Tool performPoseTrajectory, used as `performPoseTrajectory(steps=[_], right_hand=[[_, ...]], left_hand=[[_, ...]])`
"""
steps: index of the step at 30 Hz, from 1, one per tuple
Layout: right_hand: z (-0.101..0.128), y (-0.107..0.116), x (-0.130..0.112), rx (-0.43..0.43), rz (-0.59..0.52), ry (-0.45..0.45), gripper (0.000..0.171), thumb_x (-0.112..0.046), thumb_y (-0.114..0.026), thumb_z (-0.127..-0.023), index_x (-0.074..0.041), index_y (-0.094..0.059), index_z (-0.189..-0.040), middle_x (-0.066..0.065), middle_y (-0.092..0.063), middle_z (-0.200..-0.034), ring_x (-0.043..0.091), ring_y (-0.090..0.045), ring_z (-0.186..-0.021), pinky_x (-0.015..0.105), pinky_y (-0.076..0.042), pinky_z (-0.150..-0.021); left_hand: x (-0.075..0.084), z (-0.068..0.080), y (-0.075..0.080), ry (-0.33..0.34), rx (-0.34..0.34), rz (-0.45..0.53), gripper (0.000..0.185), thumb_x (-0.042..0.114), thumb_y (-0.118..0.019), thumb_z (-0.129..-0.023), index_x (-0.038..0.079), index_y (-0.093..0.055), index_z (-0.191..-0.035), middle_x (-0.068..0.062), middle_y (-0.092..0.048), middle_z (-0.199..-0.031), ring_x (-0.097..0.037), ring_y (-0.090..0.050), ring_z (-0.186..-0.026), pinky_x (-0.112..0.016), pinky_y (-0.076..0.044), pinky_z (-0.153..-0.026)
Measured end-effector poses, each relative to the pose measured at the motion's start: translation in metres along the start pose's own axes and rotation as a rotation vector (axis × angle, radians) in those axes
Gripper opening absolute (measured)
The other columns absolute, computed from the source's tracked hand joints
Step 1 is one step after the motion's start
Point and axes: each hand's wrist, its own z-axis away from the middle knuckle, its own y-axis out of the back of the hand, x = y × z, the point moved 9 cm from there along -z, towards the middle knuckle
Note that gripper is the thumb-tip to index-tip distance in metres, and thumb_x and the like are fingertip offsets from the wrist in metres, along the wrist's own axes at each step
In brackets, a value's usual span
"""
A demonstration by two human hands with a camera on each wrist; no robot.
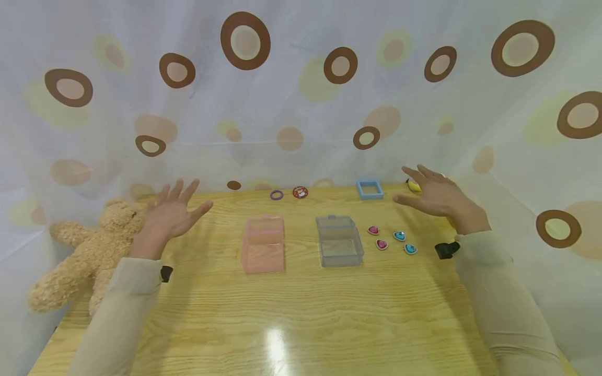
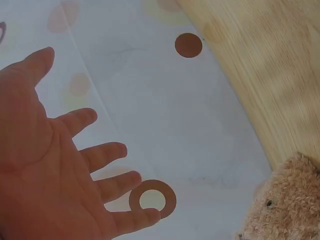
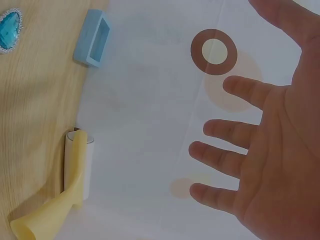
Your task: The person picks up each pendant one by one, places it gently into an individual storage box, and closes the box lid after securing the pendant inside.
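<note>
Both hands hover above a wooden table (image 1: 291,313) with fingers spread, holding nothing. My left hand (image 1: 173,213) (image 2: 60,165) is raised at the left, just right of a tan teddy bear (image 1: 87,256) (image 2: 282,205). My right hand (image 1: 435,197) (image 3: 265,145) floats at the right, above the far edge. Between them stand a pink clear box (image 1: 263,244) and a grey clear box (image 1: 338,241). Several heart-shaped gems, pink (image 1: 373,230) and blue (image 1: 399,236) (image 3: 9,22), lie right of the grey box.
A blue rectangular frame (image 1: 370,189) (image 3: 93,39), a purple ring (image 1: 276,195) and a red round badge (image 1: 300,192) lie along the far edge. A yellow rolled strip (image 3: 70,190) (image 1: 414,186) lies near my right hand. A dotted curtain (image 1: 301,94) surrounds the table.
</note>
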Motion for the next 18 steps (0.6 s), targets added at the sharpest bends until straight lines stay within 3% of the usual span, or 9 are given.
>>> performPoseTrajectory(steps=[7,13,18], right_hand=[[-0.001,-0.003,0.000,0.001,-0.036,0.037,0.091,-0.067,-0.051,-0.094,-0.016,-0.018,-0.161,0.028,-0.020,-0.163,0.051,-0.024,-0.147,0.072,-0.030,-0.109],[-0.001,-0.005,-0.001,-0.006,-0.084,0.052,0.089,-0.065,-0.052,-0.094,-0.014,-0.021,-0.160,0.027,-0.028,-0.160,0.051,-0.036,-0.141,0.068,-0.035,-0.107],[0.001,-0.008,-0.003,-0.011,-0.125,0.074,0.085,-0.061,-0.055,-0.095,-0.012,-0.026,-0.159,0.026,-0.035,-0.157,0.050,-0.047,-0.133,0.066,-0.039,-0.104]], left_hand=[[0.010,-0.003,0.002,-0.083,0.048,0.078,0.087,0.072,-0.027,-0.098,0.014,-0.011,-0.162,-0.028,-0.012,-0.164,-0.052,-0.013,-0.149,-0.070,-0.017,-0.116],[0.016,-0.002,0.001,-0.122,0.043,0.227,0.085,0.066,-0.036,-0.100,0.010,-0.018,-0.161,-0.025,-0.019,-0.164,-0.049,-0.017,-0.150,-0.067,-0.019,-0.117],[0.020,0.001,-0.001,-0.114,0.026,0.324,0.085,0.069,-0.039,-0.098,0.013,-0.022,-0.160,-0.023,-0.022,-0.164,-0.048,-0.021,-0.149,-0.067,-0.022,-0.116]])
